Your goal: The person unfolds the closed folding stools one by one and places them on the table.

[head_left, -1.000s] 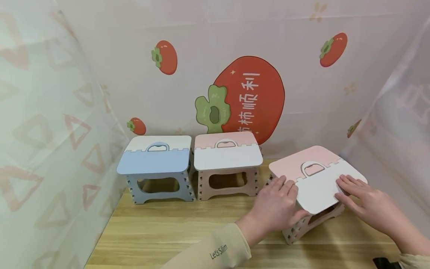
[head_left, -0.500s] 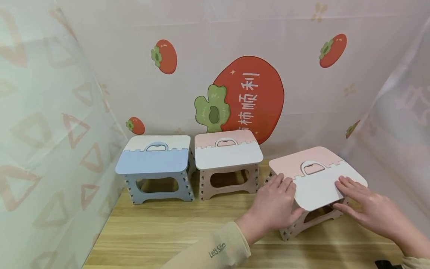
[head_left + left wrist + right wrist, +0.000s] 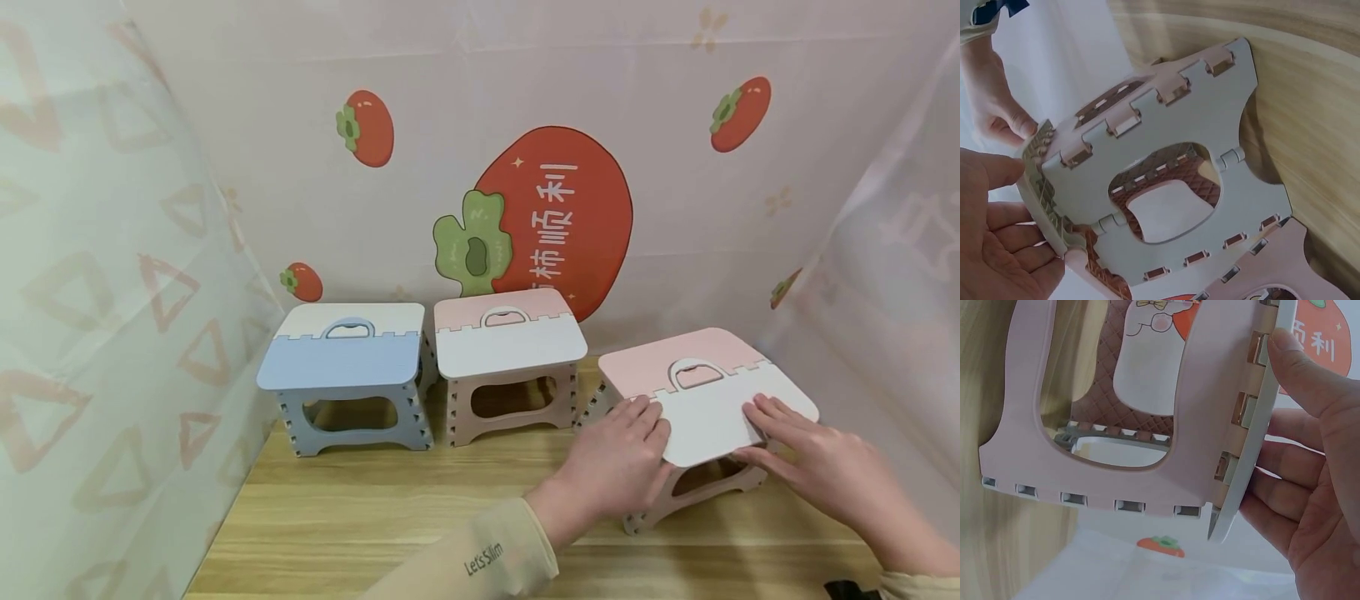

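A pink-and-white folding stool (image 3: pixel 714 423) stands unfolded at the right of the table in the head view, turned at an angle to its neighbours. My left hand (image 3: pixel 617 457) holds the left end of its seat, fingers over the top. At the right end, my right hand (image 3: pixel 832 467) lays its fingers on the white half, with the thumb at the front edge. The left wrist view shows the pale end leg panel (image 3: pixel 1166 169) with its oval opening, and the left hand's thumb and fingers (image 3: pixel 1019 240) at the seat rim. In the right wrist view, the right thumb (image 3: pixel 1300 365) touches the rim.
Left of it stands another pink-and-white folding stool (image 3: pixel 510 346), and farther left a blue-and-white folding stool (image 3: pixel 348 358). All are on the wood-grain table (image 3: pixel 390 517). A fabric backdrop (image 3: pixel 660 75) printed with persimmons rises behind, with fabric walls at both sides.
The held stool has shifted slightly back and turned a little, its front leg moving left and away from me. Both hands have moved with it. The other two stools stay put.
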Demonstrator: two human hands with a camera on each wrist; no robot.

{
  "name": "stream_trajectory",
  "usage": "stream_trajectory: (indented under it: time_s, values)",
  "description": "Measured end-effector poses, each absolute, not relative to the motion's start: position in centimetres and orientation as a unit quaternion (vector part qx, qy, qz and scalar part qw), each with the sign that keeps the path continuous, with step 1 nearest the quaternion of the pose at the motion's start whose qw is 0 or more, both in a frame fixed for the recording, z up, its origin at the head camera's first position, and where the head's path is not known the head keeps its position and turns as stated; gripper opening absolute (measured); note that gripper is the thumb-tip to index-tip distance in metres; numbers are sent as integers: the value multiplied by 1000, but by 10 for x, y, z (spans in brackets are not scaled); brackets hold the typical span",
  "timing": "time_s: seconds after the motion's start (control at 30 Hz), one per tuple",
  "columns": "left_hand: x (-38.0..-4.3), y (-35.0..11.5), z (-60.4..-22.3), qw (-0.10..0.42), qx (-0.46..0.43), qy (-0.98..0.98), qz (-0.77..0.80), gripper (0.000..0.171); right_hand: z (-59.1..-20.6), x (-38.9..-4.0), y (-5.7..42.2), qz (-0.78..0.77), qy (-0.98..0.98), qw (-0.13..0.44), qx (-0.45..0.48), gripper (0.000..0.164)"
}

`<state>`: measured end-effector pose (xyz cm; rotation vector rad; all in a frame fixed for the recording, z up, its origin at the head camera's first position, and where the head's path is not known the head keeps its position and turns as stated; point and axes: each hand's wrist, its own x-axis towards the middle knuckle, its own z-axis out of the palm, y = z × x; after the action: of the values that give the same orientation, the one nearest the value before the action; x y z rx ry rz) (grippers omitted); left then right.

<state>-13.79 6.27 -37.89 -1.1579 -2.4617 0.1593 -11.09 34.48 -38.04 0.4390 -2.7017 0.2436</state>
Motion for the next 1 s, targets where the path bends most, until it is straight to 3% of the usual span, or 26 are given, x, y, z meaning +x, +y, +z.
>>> stream_trajectory:
  time_s: [0.27,0.83,1.0]
  values:
    - [-136,65,-384,252,-451,-855,47,40,-378,-110,340,80,-968,193,141,70]
    - [-142,65,-379,211,-453,-865,53,41,-378,-103,338,32,-946,279,161,70]
    - [-148,63,-380,202,-444,-872,49,41,-378,-104,333,19,-947,278,162,58]
